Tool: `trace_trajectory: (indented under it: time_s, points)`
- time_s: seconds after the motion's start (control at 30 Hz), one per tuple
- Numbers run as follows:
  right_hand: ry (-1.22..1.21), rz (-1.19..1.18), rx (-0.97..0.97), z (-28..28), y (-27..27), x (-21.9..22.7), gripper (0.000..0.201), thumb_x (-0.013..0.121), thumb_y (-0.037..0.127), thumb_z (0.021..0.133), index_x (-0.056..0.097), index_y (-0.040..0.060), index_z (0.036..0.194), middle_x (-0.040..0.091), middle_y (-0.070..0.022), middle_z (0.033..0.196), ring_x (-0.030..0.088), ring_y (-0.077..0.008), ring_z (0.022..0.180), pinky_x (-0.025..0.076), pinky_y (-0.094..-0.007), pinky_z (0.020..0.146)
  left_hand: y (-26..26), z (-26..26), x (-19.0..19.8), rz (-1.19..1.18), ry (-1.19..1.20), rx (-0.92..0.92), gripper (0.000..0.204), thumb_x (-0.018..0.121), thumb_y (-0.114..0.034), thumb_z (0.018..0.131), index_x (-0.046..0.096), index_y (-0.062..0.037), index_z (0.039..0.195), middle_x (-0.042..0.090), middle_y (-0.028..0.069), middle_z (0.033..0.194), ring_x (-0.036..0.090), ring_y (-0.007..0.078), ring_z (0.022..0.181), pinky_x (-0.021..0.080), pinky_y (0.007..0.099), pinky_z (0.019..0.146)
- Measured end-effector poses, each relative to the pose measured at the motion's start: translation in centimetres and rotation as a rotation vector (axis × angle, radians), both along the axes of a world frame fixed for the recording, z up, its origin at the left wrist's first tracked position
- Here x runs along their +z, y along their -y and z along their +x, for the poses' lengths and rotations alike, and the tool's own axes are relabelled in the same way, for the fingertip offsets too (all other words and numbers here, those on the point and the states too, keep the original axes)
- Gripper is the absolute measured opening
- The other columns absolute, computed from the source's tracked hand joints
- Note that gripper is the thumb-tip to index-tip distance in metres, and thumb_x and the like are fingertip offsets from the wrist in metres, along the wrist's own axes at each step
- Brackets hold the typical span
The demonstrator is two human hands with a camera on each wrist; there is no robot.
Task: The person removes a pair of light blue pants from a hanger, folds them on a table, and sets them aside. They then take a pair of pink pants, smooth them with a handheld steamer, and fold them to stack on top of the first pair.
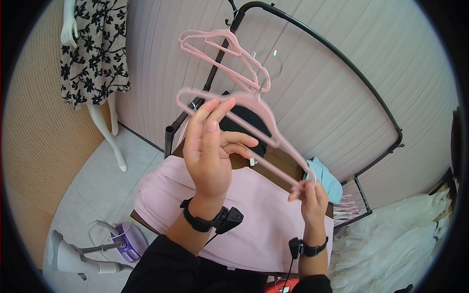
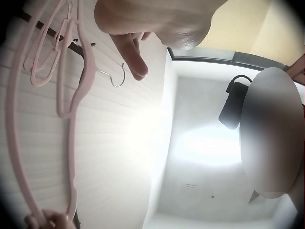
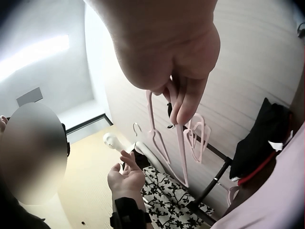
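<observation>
A pink clothes hanger with a metal hook is held up in front of the body. My right hand pinches it by one end; in the right wrist view the fingers close round that corner. My left hand is raised near the hanger's other end with loosely spread fingers, overlapping it in the head view. In the right wrist view the left hand shows apart from the hanger, holding nothing. Below both hands lies a pink cloth over a table.
More pink hangers hang on a black rack. Behind the table sits a black item, with light blue cloth to its right. A mannequin in a floral dress, a purple steamer and white tulle surround the table.
</observation>
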State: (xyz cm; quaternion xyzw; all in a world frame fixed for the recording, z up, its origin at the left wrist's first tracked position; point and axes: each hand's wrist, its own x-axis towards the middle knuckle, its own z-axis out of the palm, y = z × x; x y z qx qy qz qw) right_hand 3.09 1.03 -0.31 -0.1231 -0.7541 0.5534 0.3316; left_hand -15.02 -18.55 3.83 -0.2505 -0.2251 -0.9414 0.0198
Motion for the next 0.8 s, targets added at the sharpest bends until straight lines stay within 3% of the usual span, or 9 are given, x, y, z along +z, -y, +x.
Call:
trace_trajectory:
  time_s: [0.13, 0.37, 0.6, 0.8]
  points:
    - [-0.092, -0.04, 0.045, -6.5, 0.8, 5.5, 0.029, 0.043, 0.02, 0.105, 0.055, -0.0038, 0.094, 0.065, -0.0129, 0.082, 0.065, -0.0159, 0.062, 0.055, -0.0287, 0.057, 0.3, -0.4, 0.0, -0.05, 0.037, 0.016, 0.038, 0.034, -0.017, 0.102, 0.041, 0.0052, 0.132, 0.055, 0.0295, 0.13, 0.069, 0.0265, 0.068, 0.053, 0.026, 0.051]
    - [-0.149, 0.154, -0.033, -17.8, 2.2, 13.6, 0.032, 0.045, 0.023, 0.103, 0.056, -0.0026, 0.087, 0.062, -0.0108, 0.072, 0.063, -0.0158, 0.054, 0.053, -0.0293, 0.048, 0.1, -1.8, -0.7, -0.088, 0.057, -0.006, 0.036, 0.037, -0.014, 0.101, 0.042, 0.0048, 0.13, 0.058, 0.029, 0.124, 0.068, 0.0241, 0.066, 0.053, 0.0257, 0.053]
    - [-0.139, 0.236, -0.059, -23.8, 3.7, 17.4, 0.033, 0.042, 0.018, 0.1, 0.058, -0.0064, 0.084, 0.063, -0.0132, 0.067, 0.064, -0.0168, 0.052, 0.054, -0.0302, 0.049, 0.1, -2.8, -1.5, -0.094, 0.078, -0.047, 0.029, 0.04, -0.012, 0.099, 0.048, 0.0033, 0.123, 0.063, 0.0251, 0.117, 0.067, 0.0223, 0.064, 0.052, 0.026, 0.054]
    - [-0.048, 0.234, 0.014, -25.7, 5.7, 18.6, 0.028, 0.045, 0.017, 0.096, 0.057, -0.0079, 0.091, 0.062, -0.0138, 0.074, 0.062, -0.0175, 0.058, 0.056, -0.0299, 0.053, -0.1, -3.2, -1.8, -0.091, 0.087, -0.087, 0.026, 0.04, -0.01, 0.099, 0.05, 0.0028, 0.119, 0.064, 0.0237, 0.114, 0.067, 0.0219, 0.064, 0.052, 0.026, 0.054]
